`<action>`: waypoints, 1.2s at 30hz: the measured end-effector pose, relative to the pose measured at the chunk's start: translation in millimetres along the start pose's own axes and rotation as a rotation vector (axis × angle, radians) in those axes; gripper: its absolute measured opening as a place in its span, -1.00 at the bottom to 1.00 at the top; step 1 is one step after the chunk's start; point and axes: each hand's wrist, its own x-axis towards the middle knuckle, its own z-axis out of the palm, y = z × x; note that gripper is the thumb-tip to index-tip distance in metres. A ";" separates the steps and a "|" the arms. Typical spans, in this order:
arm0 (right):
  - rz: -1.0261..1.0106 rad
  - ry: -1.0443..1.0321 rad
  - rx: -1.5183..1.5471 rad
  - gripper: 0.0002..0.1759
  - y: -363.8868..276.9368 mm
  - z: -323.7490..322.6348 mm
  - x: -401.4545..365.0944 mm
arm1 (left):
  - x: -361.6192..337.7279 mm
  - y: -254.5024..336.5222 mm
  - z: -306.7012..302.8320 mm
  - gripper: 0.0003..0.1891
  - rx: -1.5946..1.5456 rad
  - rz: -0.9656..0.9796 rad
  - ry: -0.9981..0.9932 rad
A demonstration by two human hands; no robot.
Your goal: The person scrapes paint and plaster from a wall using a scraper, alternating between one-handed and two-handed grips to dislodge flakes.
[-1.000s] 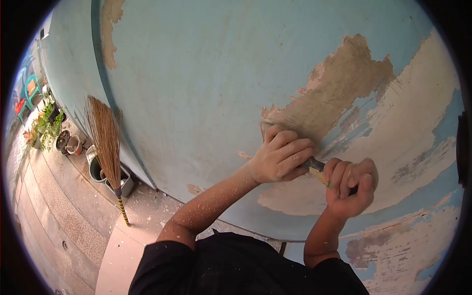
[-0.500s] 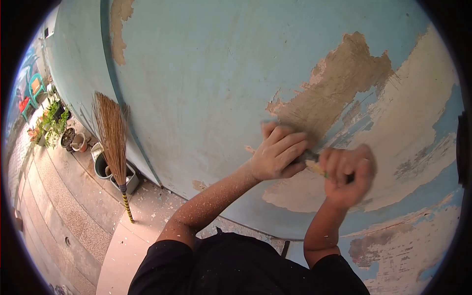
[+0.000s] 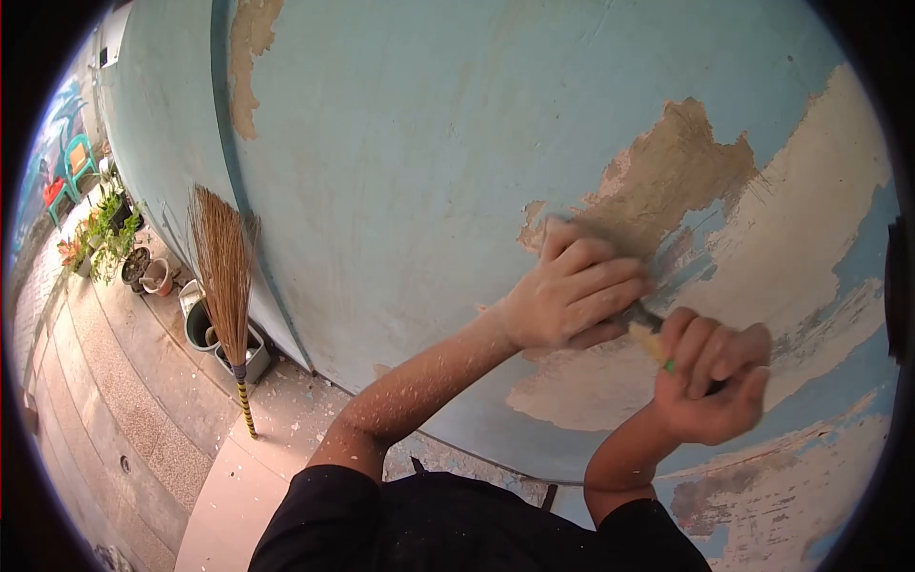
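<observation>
My right hand (image 3: 710, 381) is closed around the handle of a scraper (image 3: 647, 341), with a pale yellowish part, a green band and a dark metal neck showing. Over the tool's front end is my left hand (image 3: 577, 291), its fingers bent across and gripping it; the blade is hidden beneath. Both hands are close to the light blue wall (image 3: 400, 191), at the lower edge of a bare, brownish patch (image 3: 658, 181) with ragged paint borders. Pale flecks dot my left forearm.
A stick broom (image 3: 221, 276) leans bristles-up against the wall at left, beside a grey bin (image 3: 255, 351). Potted plants (image 3: 110, 229) and a green chair (image 3: 79, 157) stand farther back. Paint chips litter the floor (image 3: 286, 410) along the wall's foot.
Both hands and the scraper have shifted right in view, the right hand also downward. The view itself has tilted slightly, with the wall patches appearing lower.
</observation>
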 end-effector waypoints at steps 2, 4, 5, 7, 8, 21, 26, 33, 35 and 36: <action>-0.105 -0.045 -0.009 -0.65 0.6 2.5 9.5 | 10.1 -9.4 1.3 -0.46 -0.018 0.075 -0.004; 0.026 -0.057 -0.032 -0.67 15.3 -10.5 -3.0 | -17.2 -15.8 10.5 -0.47 0.088 0.085 0.086; 0.109 -0.027 -0.092 -0.68 19.6 -16.8 -18.5 | -39.7 -7.5 9.0 -0.47 0.067 0.014 0.024; 0.170 -0.043 -0.106 -0.68 34.1 -37.0 -34.1 | -68.7 1.7 15.2 -0.47 0.078 -0.056 0.006; 0.226 -0.057 -0.114 -0.66 35.2 -42.7 -41.4 | -80.3 6.8 18.2 -0.47 0.092 -0.120 -0.017; 0.122 -0.092 -0.024 -0.62 21.2 5.0 -0.5 | -23.7 -10.7 -4.4 -0.57 0.103 -0.026 0.097; -0.009 -0.175 -0.130 -0.59 4.2 12.6 10.6 | 4.6 -23.3 -0.5 -0.57 0.049 0.115 0.170; 0.289 -0.049 -0.160 -0.62 25.3 -21.9 -28.2 | -67.2 4.1 13.2 -0.55 0.124 -0.090 0.037; 0.178 -0.059 -0.090 -0.63 10.5 -9.9 -9.6 | -25.7 -1.9 2.4 -0.53 0.085 -0.042 0.022; 0.066 -0.069 -0.068 -0.63 0.5 -0.9 5.9 | 5.0 -6.7 -3.6 -0.53 0.083 0.036 0.034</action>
